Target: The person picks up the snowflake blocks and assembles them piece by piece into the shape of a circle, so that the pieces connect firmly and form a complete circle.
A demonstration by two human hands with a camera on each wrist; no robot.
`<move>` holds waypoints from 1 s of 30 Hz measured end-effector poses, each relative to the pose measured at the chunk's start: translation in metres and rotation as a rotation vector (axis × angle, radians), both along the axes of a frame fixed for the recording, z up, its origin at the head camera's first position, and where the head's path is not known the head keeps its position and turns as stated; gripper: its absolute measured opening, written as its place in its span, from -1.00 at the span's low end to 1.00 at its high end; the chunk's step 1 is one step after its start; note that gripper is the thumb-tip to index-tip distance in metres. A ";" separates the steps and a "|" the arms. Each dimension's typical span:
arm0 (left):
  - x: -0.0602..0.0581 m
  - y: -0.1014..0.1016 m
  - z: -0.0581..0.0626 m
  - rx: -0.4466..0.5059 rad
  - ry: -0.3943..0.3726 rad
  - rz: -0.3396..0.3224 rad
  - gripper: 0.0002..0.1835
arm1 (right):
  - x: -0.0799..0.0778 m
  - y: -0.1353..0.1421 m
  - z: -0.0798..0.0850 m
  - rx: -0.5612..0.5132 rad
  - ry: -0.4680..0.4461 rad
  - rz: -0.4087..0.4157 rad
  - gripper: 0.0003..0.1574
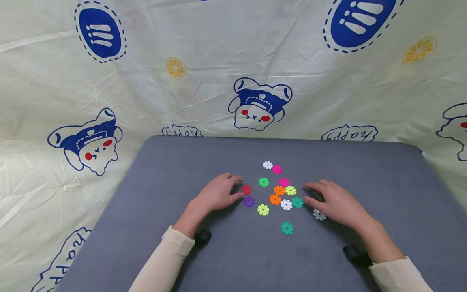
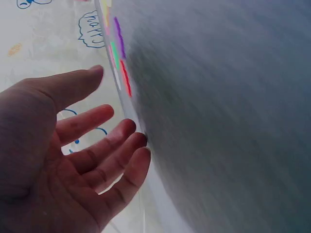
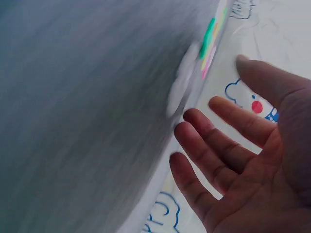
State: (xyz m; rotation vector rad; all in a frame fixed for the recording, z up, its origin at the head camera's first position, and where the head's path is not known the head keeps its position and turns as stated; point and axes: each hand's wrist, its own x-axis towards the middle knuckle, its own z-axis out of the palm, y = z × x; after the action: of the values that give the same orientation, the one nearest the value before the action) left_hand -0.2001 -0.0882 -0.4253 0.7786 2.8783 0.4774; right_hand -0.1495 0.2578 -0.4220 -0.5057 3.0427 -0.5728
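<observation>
Loose slotted discs on a gray table point(image 1: 175, 170), seen between a person's two hands. The left hand point(image 1: 219, 194), its fingers relaxed and parted around a bare palm, lies at the left edge of the scatter; the red disc point(image 1: 246, 189) sits just beside its fingertips and the purple disc point(image 1: 249, 201) just beyond its thumb. The right hand point(image 1: 337, 203), likewise slack and parted, lies at the right edge, the teal disc point(image 1: 297, 202) just beside its thumb tip. A pale disc point(image 1: 319, 214) lies under the edge of this hand, which partly covers it. Orange, yellow, pink, green and white discs fill the space between. Whether the fingertips touch the nearest discs cannot be told. In both wrist views the discs appear nearly edge-on, as blurred slivers; the sleeves point(image 1: 158, 257) are cut off below.
</observation>
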 end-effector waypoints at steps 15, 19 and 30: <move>-0.009 0.022 -0.016 0.062 -0.012 0.010 -0.79 | -0.021 -0.019 -0.007 -0.156 -0.177 0.110 -0.61; -0.008 0.021 -0.019 0.068 -0.012 0.021 -0.77 | -0.021 -0.021 -0.010 -0.169 -0.205 0.109 -0.63; -0.007 0.021 -0.018 0.160 -0.053 0.030 -0.78 | -0.020 -0.019 -0.009 -0.210 -0.243 0.106 -0.81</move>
State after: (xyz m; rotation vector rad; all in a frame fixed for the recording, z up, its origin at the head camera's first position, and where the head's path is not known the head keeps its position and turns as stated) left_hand -0.2071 -0.0668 -0.4432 0.7337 2.8331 0.7281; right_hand -0.1692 0.2383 -0.4314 -0.5521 2.7244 -0.8829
